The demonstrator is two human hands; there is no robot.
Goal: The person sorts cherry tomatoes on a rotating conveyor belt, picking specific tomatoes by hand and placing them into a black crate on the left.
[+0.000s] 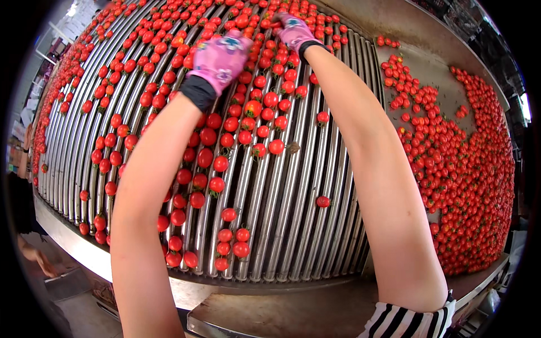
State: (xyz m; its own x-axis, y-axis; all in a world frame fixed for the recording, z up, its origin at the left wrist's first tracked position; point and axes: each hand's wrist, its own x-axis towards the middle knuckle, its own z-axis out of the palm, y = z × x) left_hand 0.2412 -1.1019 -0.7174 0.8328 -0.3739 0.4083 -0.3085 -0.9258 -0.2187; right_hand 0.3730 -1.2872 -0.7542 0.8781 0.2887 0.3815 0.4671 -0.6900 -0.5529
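Note:
My left hand [222,59], in a pink flowered glove with a black cuff, is over the metal rollers [291,186] among cherry tomatoes [270,99]. Its fingers point away from me and are partly hidden and blurred, so I cannot tell whether they hold anything. Farther out and to the right, my right hand [294,31], gloved alike, reaches into the dense tomatoes at the far side. Its fingertips curl down by the fruit; a grip cannot be made out. Between my forearms, loose red tomatoes sit in the grooves of the rollers, some with green calyxes.
A large pile of cherry tomatoes [469,190] fills much of the metal tray [448,97] on the right. A small brown clump [293,147] lies on the rollers. A metal ledge [262,310] runs along the near side. Another person's hand [40,257] shows at lower left.

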